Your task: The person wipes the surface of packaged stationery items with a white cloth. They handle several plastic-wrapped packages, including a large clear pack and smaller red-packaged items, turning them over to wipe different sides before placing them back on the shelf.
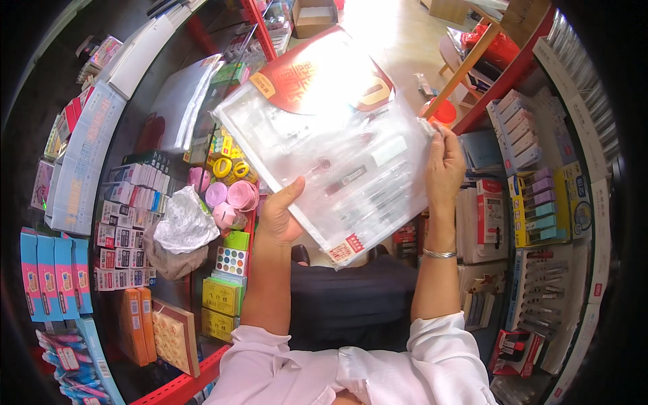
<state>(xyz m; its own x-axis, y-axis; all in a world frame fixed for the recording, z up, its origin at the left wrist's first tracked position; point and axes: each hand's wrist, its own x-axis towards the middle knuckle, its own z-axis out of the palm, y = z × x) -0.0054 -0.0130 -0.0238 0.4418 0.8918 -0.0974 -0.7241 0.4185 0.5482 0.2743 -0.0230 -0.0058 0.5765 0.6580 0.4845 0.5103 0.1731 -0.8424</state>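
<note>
A flat stationery set in a clear plastic sleeve [324,172] is held tilted in front of me, with a red printed panel at its far end under strong glare. Pens and other small items show through the film. My left hand [281,215] grips its near left edge, thumb on top. At the right edge, my right hand [445,157] pinches a crumpled bit that looks like cloth or film. Below the set are my lap and dark clothing [349,304].
On the left shelf lie similar packs [185,104], small boxes [121,248], a crumpled grey-white cloth [185,220] and yellow tape rolls [224,167]. The right shelf carries pen displays [544,283] and boxed erasers [521,126]. A wooden stool [450,55] and a cardboard box [315,20] stand beyond.
</note>
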